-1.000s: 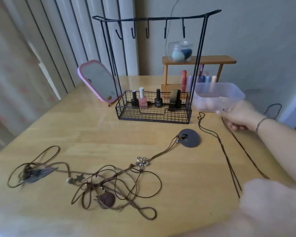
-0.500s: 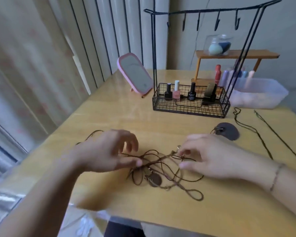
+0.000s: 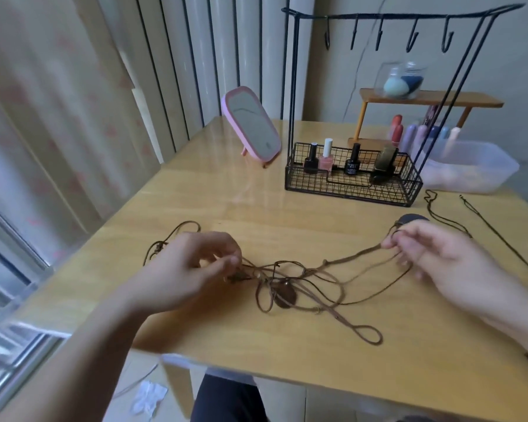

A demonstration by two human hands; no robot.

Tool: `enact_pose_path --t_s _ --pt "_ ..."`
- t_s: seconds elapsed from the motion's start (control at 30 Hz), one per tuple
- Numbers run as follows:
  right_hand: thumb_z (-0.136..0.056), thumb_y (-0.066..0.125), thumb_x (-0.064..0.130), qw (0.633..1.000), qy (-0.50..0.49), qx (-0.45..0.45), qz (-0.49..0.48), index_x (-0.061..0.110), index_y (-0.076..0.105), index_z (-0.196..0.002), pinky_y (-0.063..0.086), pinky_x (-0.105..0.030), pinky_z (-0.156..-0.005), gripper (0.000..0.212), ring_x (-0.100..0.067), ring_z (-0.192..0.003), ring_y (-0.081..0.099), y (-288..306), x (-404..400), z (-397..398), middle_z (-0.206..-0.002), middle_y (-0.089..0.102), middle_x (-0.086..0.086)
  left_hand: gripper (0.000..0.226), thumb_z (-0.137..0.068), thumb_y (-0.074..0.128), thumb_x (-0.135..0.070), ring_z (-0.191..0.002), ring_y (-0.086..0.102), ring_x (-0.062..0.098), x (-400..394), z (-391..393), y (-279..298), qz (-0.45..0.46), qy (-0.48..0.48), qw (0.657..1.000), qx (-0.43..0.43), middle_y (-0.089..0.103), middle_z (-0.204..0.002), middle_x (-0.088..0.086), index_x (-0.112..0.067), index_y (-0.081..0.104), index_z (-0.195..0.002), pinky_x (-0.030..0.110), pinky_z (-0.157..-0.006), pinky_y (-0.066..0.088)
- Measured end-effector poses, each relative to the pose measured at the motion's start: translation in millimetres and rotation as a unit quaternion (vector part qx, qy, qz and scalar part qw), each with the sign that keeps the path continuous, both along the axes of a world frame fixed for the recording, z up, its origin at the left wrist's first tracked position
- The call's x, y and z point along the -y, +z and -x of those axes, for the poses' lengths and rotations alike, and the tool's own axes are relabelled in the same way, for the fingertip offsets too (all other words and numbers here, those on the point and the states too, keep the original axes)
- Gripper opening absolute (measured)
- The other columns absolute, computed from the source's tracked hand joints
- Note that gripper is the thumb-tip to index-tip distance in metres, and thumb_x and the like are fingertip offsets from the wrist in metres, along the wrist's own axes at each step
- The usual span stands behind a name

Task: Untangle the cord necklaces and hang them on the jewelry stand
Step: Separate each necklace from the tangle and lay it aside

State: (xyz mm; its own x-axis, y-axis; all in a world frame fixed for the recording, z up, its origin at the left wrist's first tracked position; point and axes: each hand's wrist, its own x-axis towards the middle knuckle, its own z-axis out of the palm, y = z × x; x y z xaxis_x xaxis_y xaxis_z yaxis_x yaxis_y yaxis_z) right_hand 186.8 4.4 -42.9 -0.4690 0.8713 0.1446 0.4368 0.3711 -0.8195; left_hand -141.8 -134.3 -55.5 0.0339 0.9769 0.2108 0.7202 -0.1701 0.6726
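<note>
A tangle of brown cord necklaces (image 3: 290, 280) lies on the wooden table (image 3: 256, 208), with a dark oval pendant (image 3: 284, 295) in its middle. My left hand (image 3: 192, 266) pinches the cords at the left side of the tangle. My right hand (image 3: 433, 257) pinches one brown cord at the right and holds it taut, just in front of a dark round pendant (image 3: 412, 220). The black wire jewelry stand (image 3: 363, 95) rises at the back with several bare hooks on its top bar. A thin dark cord (image 3: 500, 236) lies loose at the right.
The stand's wire basket (image 3: 348, 190) holds nail polish bottles. A pink mirror (image 3: 252, 126) leans left of it. A clear plastic box (image 3: 470, 169) sits right of it, before a small wooden shelf (image 3: 430, 99). The table's near edge runs close under the tangle.
My right hand left the plastic box and came to the tangle, then drew one cord out to the right. My left hand came in and took the tangle's left side.
</note>
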Motion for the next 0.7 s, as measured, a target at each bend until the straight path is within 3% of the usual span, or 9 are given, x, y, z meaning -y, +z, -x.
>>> enact_pose_path --t_s 0.13,0.23,0.33,0.43,0.5,0.57,0.7 --pt "-0.070 0.061 0.052 0.964 -0.001 -0.224 0.141 0.028 0.068 -0.076 0.049 -0.028 -0.053 0.025 -0.015 -0.078 0.065 8 4 -10 -0.094 0.073 -0.004 0.016 -0.087 0.061 -0.024 -0.074 0.063 0.017 1 4 0 0.013 0.004 0.985 0.174 0.071 -0.076 0.007 -0.014 0.067 -0.078 0.024 -0.073 0.047" --pt "-0.059 0.067 0.053 0.943 -0.039 -0.290 0.158 0.028 0.062 -0.076 0.052 -0.026 -0.050 0.031 -0.014 -0.062 0.061 11 2 -18 -0.070 0.063 0.002 0.021 -0.076 0.056 -0.033 -0.073 0.059 0.021 0 11 -1 0.015 0.021 0.985 0.170 0.070 -0.075 0.007 -0.015 0.065 -0.072 0.031 -0.071 0.043" --pt "-0.060 0.068 0.063 0.948 -0.070 -0.287 0.119 0.037 0.062 -0.072 0.047 -0.026 -0.046 0.029 -0.010 -0.047 0.046 15 0 -22 -0.056 0.047 0.009 0.020 -0.075 0.054 -0.036 -0.073 0.052 0.015 2 17 2 0.029 0.007 0.993 0.112 0.062 -0.076 -0.003 -0.018 0.062 -0.073 0.033 -0.070 0.038" --pt "-0.061 0.072 0.076 0.986 -0.054 -0.149 0.056 0.033 0.065 -0.081 0.046 -0.025 -0.047 0.048 -0.009 -0.044 0.044 11 -3 -31 -0.053 0.050 0.004 0.015 -0.081 0.058 -0.039 -0.074 0.054 0.009 3 12 7 0.042 -0.034 0.999 -0.001 0.062 -0.082 -0.010 -0.026 0.065 -0.077 0.020 -0.067 0.038" --pt "-0.081 0.074 0.048 0.999 -0.010 0.011 0.044 0.038 0.066 -0.081 0.047 -0.026 -0.054 0.013 -0.007 -0.045 0.050 11 0 -30 -0.058 0.060 0.002 0.019 -0.083 0.058 -0.048 -0.082 0.056 0.011 1 3 8 0.027 -0.046 0.994 -0.094 0.062 -0.089 -0.014 -0.030 0.066 -0.082 0.014 -0.068 0.039" --pt "-0.087 0.072 0.019 0.992 0.010 0.126 -0.010 0.034 0.066 -0.075 0.046 -0.021 -0.053 0.020 -0.006 -0.046 0.055 3 1 -28 -0.063 0.064 0.008 0.021 -0.082 0.057 -0.053 -0.087 0.056 0.005 -1 -7 10 -0.010 -0.030 0.990 -0.137 0.060 -0.091 -0.020 -0.034 0.064 -0.088 0.012 -0.071 0.041" --pt "-0.082 0.078 0.018 0.973 0.004 0.207 -0.101 0.035 0.063 -0.076 0.044 -0.015 -0.053 0.023 -0.005 -0.050 0.059 3 0 -14 -0.075 0.064 0.015 0.019 -0.084 0.061 -0.051 -0.086 0.054 -0.001 -7 -29 5 -0.048 -0.036 0.988 -0.141 0.058 -0.089 -0.022 -0.034 0.063 -0.093 0.020 -0.073 0.046"
